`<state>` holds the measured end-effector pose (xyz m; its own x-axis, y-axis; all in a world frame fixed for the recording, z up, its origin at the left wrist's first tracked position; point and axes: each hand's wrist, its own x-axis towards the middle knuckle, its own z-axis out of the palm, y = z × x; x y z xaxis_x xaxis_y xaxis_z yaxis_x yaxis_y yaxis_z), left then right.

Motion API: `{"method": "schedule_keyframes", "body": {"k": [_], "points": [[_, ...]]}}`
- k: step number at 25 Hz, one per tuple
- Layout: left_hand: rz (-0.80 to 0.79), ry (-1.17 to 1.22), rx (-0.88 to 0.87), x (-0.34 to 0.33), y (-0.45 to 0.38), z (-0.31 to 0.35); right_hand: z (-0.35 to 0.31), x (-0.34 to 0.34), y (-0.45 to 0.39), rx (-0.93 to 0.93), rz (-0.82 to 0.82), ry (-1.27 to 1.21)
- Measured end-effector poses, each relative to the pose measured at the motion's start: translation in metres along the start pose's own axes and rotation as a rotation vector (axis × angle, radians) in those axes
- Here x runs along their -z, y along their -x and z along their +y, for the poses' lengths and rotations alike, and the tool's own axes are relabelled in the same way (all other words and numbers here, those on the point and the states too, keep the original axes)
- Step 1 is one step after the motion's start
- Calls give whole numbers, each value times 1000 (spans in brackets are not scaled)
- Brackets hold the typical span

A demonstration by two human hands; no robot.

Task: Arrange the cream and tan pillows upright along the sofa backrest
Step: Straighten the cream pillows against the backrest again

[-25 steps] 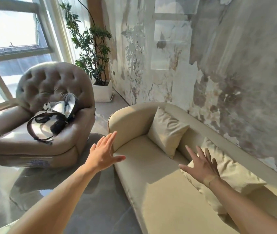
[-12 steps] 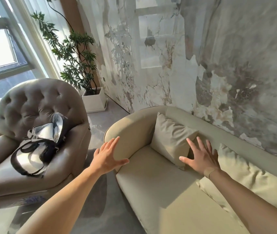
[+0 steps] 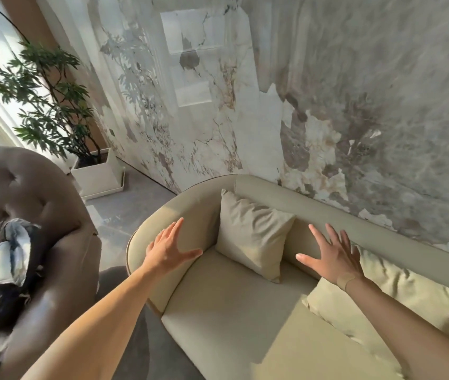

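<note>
A tan pillow stands upright in the left corner of the beige sofa, leaning on the backrest. A cream pillow lies slumped on the seat to its right, partly under my right forearm. My left hand hovers open over the sofa's curved armrest, left of the tan pillow. My right hand is spread open just right of the tan pillow, in front of the backrest. Neither hand touches a pillow.
A brown tufted armchair with a black-and-white bag on it stands to the left. A potted plant in a white box sits by the window. A marbled wall runs behind the sofa.
The view has closed in on the sofa and swung right. Both open hands have moved forward and now flank the tan pillow.
</note>
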<state>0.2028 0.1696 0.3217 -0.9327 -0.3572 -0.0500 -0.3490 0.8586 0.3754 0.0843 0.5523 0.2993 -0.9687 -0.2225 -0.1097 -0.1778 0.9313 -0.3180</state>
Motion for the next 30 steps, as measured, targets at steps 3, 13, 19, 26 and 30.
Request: {"method": "schedule_keyframes", "body": {"k": [3,13,19,26,30], "points": [[-57,32,-4,-13,-47,-11,5,-11,-15,-88,8,-1],[-445,236,-138,-64,-258,-80,-67,-92,-65,-540,-45,-171],[-610,322,-91,-123,-357,-121,-109,-167,-107,-662,-185,-280],[-711,357,-67,-249,-425,-137,-55,-268,-213,-765,-140,-529],[-749,522,63,-308,-444,-131,-43,-328,-265,-860,-150,-735]]}}
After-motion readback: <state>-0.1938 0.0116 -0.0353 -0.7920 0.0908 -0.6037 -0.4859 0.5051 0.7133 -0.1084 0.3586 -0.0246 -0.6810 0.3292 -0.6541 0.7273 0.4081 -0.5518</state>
